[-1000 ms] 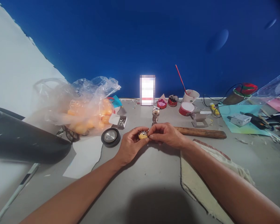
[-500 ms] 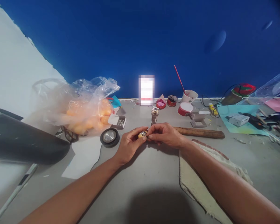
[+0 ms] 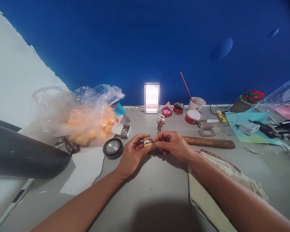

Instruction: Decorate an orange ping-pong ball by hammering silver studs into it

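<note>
A small round yellow object with shiny silver pieces on it (image 3: 148, 142) is held between the thumb and fingers of my left hand (image 3: 134, 153). Close at its right side, my right hand (image 3: 172, 145) has its thumb and index finger pinched together; whatever they hold is too small to make out. Behind my right hand stands a hammer, its metal head (image 3: 160, 120) upright and its wooden handle (image 3: 207, 142) lying to the right. A small open box of silver pieces (image 3: 126, 131) lies beyond my left hand, near a round black-rimmed metal disc (image 3: 113, 147).
Orange items fill a clear plastic bag (image 3: 94, 120) at the left. A bright blurred screen (image 3: 152, 98) stands against the blue wall. Red tubs (image 3: 192, 117), a paper cup (image 3: 197, 103) and an open grey box (image 3: 207, 128) are at the back right. A cloth (image 3: 207, 193) lies under my right forearm.
The view has tilted up a little, so things sit lower. The yellow object has turned to show more of its silver pieces. Both hands keep nearly the same pose.
</note>
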`<state>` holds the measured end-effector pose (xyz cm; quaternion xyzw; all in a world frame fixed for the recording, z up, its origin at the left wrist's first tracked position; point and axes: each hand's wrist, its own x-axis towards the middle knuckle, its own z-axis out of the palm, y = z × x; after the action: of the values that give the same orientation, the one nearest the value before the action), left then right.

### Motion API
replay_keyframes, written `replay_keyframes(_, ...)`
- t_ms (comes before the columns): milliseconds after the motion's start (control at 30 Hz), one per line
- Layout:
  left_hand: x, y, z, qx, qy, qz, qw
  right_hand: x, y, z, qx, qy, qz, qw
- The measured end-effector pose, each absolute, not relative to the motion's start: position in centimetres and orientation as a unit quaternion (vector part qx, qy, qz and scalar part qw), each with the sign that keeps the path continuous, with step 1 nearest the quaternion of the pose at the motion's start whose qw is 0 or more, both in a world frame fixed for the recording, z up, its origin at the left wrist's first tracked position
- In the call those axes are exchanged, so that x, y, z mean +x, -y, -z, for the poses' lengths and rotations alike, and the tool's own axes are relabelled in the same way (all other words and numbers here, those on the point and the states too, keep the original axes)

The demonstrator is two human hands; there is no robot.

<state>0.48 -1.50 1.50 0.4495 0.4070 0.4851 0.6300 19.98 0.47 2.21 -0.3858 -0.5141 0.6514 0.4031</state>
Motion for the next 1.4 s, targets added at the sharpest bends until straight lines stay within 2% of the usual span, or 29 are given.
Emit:
replay_keyframes(200, 0.8, 1.5, -1.2, 0.434, -0.393, -0.500, 0.638, 20.0, -0.3, -2.1, -0.395, 0.513, -0.644, 0.408)
replay_keyframes(400, 0.5, 1.0, -1.3, 0.313, -0.348, -0.484, 0.739, 20.5, -1.0, -2.4, -0.397, 0.459, -0.665, 0.436)
replay_keyframes(567, 0.2, 0.8, -1.4, 0.276, -0.325, -0.466, 0.776, 20.7, -1.2, -2.5, -0.391, 0.443, -0.677, 0.439)
replay_keyframes(1100, -0.1, 0.2, -1.1, 0.186, -0.289, -0.450, 0.824, 20.8, -1.3, -2.2, -0.386, 0.450, -0.679, 0.433)
replay_keyframes(1400, -0.1, 0.3, -1.2, 0.221, -0.293, -0.447, 0.816, 20.3, -0.9, -2.5, -0.396, 0.490, -0.642, 0.436)
